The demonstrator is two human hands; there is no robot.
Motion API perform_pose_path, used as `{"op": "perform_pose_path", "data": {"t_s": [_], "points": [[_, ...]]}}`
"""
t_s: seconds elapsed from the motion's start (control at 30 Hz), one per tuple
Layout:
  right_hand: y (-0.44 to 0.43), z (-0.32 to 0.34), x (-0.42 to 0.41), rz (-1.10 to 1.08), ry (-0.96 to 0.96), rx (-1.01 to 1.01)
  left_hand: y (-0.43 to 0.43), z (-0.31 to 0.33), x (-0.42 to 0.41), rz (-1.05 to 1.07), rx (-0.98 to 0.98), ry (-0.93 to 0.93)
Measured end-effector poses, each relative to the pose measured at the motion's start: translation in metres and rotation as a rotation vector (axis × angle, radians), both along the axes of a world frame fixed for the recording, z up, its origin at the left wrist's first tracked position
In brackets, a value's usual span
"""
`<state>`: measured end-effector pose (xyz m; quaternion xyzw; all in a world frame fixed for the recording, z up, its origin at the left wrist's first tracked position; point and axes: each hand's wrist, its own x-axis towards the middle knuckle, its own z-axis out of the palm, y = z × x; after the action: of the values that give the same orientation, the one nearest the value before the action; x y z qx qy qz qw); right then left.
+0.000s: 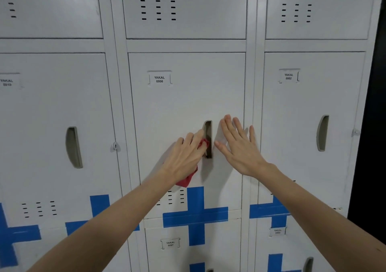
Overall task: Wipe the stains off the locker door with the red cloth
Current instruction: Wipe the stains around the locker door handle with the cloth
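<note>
Red cloth pressed against the middle locker door, the one labelled YAKAL 0006, mostly hidden beneath the left hand; one corner shows between the fingertips at the recessed handle, another hangs below the heel of the hand, just above the blue tape cross. The left fingers are curled and closed over the cloth, pinning it to the panel, with their tips touching the handle's left edge. The handle's long axis runs vertically, so the cloth lies directly left of it and any stroke across must pass over or around the recess. The right hand lies flat on the same door on the far side of the handle, fingers spread wide and holding nothing, apparently bracing the panel. The cloth is therefore wholly under the left hand, the nearer of the two to the unwiped area left of and above the handle. No distinct stains can be made out on the pale grey surface at this resolution. Neighbouring doors stand untouched
</note>
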<state>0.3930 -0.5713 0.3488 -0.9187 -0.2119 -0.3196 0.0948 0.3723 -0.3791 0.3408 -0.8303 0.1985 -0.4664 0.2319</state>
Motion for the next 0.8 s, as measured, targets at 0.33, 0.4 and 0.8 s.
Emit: {"op": "perform_pose_path", "data": {"t_s": [0.33, 0.4, 0.8], "points": [[-0.002, -0.002, 0.004, 0.015, -0.007, -0.011, 0.003, 0.013, 0.002, -0.077, -0.224, 0.125], [0.001, -0.005, 0.006, 0.023, -0.019, 0.007, 0.002, 0.021, 0.005, -0.051, -0.187, 0.063], [0.008, -0.008, 0.005, 0.025, -0.025, 0.069, -0.032, 0.006, 0.002, -0.185, -0.676, 0.229]]}}
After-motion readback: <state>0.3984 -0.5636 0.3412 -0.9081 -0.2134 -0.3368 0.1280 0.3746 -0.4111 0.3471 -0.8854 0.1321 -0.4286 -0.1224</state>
